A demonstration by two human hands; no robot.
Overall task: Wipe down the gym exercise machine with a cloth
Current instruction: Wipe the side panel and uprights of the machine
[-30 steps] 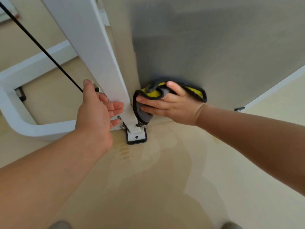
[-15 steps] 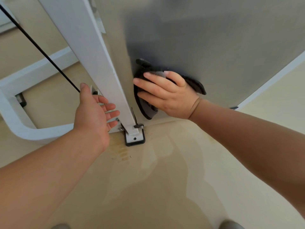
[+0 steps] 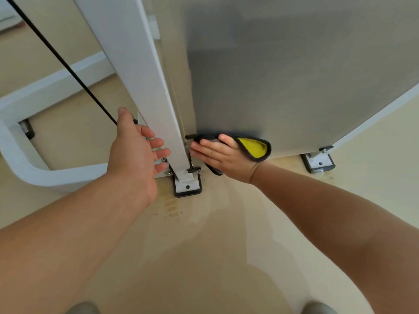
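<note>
The gym machine has a white upright post point(image 3: 140, 71) and a large grey side panel point(image 3: 283, 82). My right hand point(image 3: 224, 157) presses a dark grey cloth point(image 3: 255, 147) with a yellow inner side flat against the panel's bottom edge, just right of the post. My left hand point(image 3: 136, 152) is spread open beside the left face of the post near its base, fingers apart and holding nothing. A thin black cable point(image 3: 59, 57) runs diagonally down behind my left thumb.
The post ends in a bolted foot plate point(image 3: 187, 185) on the beige floor; a second foot plate point(image 3: 318, 163) sits at the panel's right corner. A curved white frame bar point(image 3: 20, 155) lies on the floor at left. Shoe tips show at the bottom edge.
My right hand slid the cloth up the panel, then back down to its bottom edge, and the yellow side now shows by my wrist. My left hand stayed by the post.
</note>
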